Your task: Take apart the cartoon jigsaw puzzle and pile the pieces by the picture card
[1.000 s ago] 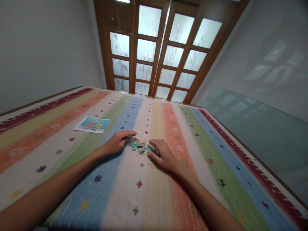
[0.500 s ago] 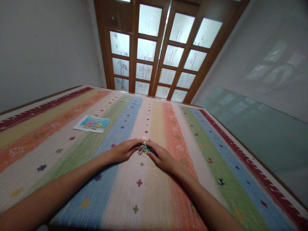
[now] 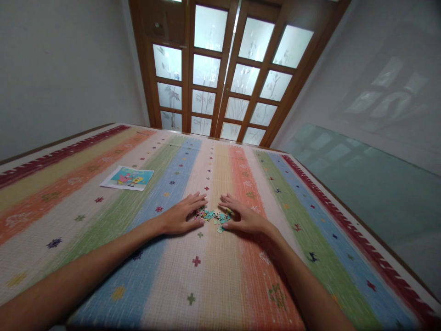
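A loose spread of small jigsaw puzzle pieces [image 3: 212, 215], mostly teal with some pink and yellow, lies on the striped tablecloth [image 3: 172, 285]. At its left edge rests my left hand [image 3: 186, 214], fingers apart and curved around the nearest pieces. Opposite it, my right hand [image 3: 243, 215] is open too, its thumb and fingers spread about the right side of the pieces. Some pieces are partly hidden under both palms. Neither hand grips a piece that I can make out.
A printed sheet with a colourful cartoon picture [image 3: 128, 178] lies on the cloth to the left, beyond my left arm. Behind the table's far edge stand wooden doors with frosted panes [image 3: 208, 71]. A pale green panel [image 3: 358, 184] lines the right wall.
My hands have moved apart from close around the compact pile. The puzzle pieces have spread sideways into a wider, flatter patch, and my fingers have opened.
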A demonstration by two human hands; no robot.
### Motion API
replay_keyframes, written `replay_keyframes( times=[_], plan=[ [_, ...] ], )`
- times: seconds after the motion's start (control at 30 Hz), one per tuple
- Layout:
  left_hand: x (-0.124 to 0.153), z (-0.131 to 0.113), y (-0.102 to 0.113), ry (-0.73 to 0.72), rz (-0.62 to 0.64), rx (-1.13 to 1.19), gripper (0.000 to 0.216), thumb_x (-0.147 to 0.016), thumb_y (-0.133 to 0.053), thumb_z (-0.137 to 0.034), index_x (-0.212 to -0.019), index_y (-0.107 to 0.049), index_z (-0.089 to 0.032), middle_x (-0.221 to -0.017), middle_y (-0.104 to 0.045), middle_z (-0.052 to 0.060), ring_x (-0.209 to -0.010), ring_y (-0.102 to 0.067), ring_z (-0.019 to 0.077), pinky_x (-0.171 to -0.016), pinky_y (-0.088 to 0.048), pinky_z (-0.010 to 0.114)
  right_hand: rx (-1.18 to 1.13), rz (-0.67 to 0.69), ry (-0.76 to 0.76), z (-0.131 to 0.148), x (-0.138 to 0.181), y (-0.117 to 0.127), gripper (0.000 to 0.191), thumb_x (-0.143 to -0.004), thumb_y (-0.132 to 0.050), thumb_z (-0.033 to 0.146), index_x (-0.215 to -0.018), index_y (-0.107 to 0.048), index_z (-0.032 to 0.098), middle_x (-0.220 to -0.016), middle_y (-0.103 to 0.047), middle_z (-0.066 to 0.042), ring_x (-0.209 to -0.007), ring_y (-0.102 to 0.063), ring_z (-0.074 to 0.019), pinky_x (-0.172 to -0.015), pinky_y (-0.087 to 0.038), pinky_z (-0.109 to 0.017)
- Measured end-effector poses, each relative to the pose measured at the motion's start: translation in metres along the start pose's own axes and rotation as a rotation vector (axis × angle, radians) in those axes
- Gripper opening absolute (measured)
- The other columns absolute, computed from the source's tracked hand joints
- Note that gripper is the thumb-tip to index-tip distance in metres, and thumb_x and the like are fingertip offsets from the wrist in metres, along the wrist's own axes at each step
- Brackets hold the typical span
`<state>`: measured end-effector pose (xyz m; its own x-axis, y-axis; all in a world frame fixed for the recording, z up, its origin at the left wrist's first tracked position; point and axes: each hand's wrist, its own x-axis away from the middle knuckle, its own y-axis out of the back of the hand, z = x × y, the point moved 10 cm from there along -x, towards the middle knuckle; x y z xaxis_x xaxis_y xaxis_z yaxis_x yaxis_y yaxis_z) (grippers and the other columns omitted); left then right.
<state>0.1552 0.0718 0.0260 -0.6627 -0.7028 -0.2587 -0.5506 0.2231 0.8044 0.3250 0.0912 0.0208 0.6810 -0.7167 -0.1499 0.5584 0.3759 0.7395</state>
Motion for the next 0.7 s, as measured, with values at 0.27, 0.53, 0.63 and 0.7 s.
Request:
replay_keyframes(
  times=[0.27, 0.53, 0.63, 0.7],
  plan=[
    [-0.004, 0.008, -0.002, 0.013, -0.034, 0.06, 0.044, -0.107, -0.044, -0.035, -0.148, -0.051, -0.023, -0.151, -0.055, 0.011, -0.143, -0.049, 0.024, -0.12, -0.038, 0.048, 0.012, -0.083, 0.051, 0.013, -0.004, 0.002, 0.026, -0.091, -0.073, 0.031, -0.115, -0.074, 0.02, -0.13, -0.068, -0.016, -0.126, -0.061, -0.0295, -0.107, -0.047, -0.051],
    [-0.005, 0.011, 0.021, 0.103, -0.193, 0.256, 0.037, -0.106, -0.04, -0.035, -0.134, -0.058, -0.019, -0.132, -0.07, 0.011, -0.122, -0.067, 0.0226, -0.107, -0.051, 0.042, 0.036, -0.22, -0.02, 0.016, -0.005, 0.007, 0.009, -0.094, -0.062, 0.016, -0.097, -0.071, 0.018, -0.09, -0.07, -0.006, -0.083, -0.065, -0.0193, -0.078, -0.052, -0.035],
    [-0.001, 0.02, 0.031, 0.162, -0.313, 0.389, 0.029, -0.102, -0.049, -0.037, -0.123, -0.057, -0.018, -0.118, -0.077, 0.013, -0.104, -0.074, 0.0229, -0.092, -0.059, 0.04, 0.056, -0.241, -0.008, 0.017, -0.003, 0.015, 0.014, -0.096, -0.061, 0.019, -0.106, -0.071, 0.018, -0.097, -0.071, -0.008, -0.088, -0.065, -0.0205, -0.082, -0.053, -0.037],
    [0.002, 0.025, 0.038, 0.18, -0.392, 0.458, 0.024, -0.097, -0.058, -0.037, -0.111, -0.058, -0.017, -0.106, -0.079, 0.012, -0.093, -0.076, 0.0218, -0.085, -0.061, 0.037, 0.086, -0.211, 0.018, 0.02, -0.001, 0.019, 0.018, -0.094, -0.067, 0.024, -0.111, -0.071, 0.02, -0.103, -0.069, -0.009, -0.093, -0.065, -0.022, -0.086, -0.054, -0.039]
  ],
)
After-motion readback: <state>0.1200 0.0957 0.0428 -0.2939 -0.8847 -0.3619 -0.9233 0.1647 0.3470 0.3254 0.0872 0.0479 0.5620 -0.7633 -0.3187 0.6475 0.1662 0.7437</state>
